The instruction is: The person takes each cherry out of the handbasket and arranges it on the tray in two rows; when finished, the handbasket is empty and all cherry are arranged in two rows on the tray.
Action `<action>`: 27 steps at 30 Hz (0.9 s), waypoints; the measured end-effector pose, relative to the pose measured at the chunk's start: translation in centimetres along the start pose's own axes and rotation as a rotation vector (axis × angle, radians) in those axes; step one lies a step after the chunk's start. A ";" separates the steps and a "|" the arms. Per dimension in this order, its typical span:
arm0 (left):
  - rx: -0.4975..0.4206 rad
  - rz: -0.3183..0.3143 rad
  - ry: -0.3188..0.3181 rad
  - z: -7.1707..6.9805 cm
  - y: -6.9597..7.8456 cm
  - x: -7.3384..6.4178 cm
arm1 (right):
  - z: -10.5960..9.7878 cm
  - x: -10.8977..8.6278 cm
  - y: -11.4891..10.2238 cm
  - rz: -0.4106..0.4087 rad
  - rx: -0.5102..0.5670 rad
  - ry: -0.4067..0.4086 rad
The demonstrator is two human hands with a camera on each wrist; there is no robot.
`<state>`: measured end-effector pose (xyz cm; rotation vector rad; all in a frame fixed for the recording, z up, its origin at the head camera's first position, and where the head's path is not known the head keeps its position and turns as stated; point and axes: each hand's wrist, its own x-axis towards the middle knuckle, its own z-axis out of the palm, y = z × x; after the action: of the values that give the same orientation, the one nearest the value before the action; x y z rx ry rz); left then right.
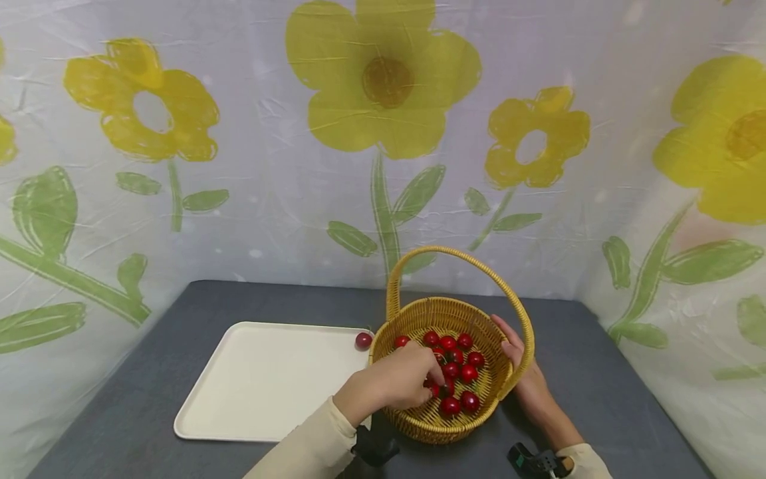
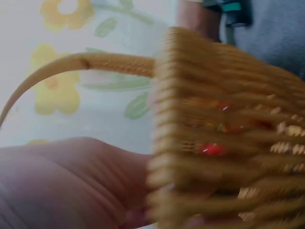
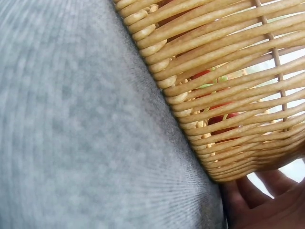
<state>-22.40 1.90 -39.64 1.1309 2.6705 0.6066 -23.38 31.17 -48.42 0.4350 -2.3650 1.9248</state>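
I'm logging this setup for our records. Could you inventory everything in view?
Basket: one, golden yellow, right of the tray
Basket handle: one, golden yellow, arching above the basket
Cherries: more than ten, red to dark red, inside the basket; some are hidden, so no exact count
Lone cherry: one, dark red, at the tray's far right corner
Tray: one, off-white, on the table
Table: one, dark grey, beneath everything
Backdrop: pale, with several yellow flowers, around the table
Wrist devices: two, black, one per wrist
Sleeves: two, cream, on the forearms
Left grip: one, among the cherries
Right grip: one, holding the basket's right side
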 end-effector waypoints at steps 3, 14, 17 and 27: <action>-0.061 0.033 0.000 -1.1 -0.8 -0.7 | 0.1 0.1 0.0 0.001 0.000 -0.004; -0.484 0.189 0.057 -4.0 -4.6 -4.6 | 0.2 0.1 -0.2 0.046 0.010 0.009; -0.558 0.188 0.117 -4.4 -5.5 -5.7 | 0.2 0.1 -0.2 0.051 -0.001 0.011; -0.652 0.155 0.277 -5.3 -7.9 -9.1 | 0.2 0.1 -0.4 0.072 -0.015 0.027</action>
<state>-22.88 -11.15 -38.26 1.1070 2.2826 1.6134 -23.31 30.90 -48.06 0.3245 -2.4083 1.9288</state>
